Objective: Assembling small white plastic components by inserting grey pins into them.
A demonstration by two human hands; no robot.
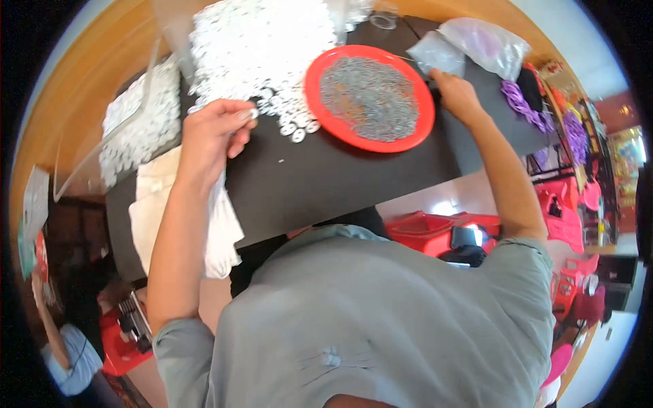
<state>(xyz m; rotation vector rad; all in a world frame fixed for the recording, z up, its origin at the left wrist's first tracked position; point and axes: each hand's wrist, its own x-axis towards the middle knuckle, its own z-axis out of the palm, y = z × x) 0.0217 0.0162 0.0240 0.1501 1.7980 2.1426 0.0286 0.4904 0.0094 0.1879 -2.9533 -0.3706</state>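
My left hand [214,132] is pinched on a small white plastic ring [254,113] at the edge of a big heap of white rings [262,44] on the black table [326,177]. My right hand [457,95] rests at the right rim of a red plate [320,109], its fingers on a thin metal piece from the grey pile of small metal parts [369,97] that fills the plate. A few loose white rings [299,129] lie between the heap and the plate.
A clear bag of white rings [136,129] lies at the left, with a white cloth [153,211] below it. Clear plastic bags [479,44] and purple pieces [520,102] sit at the right. Red plastic bins [435,231] stand under the table. Another person [68,353] is at the lower left.
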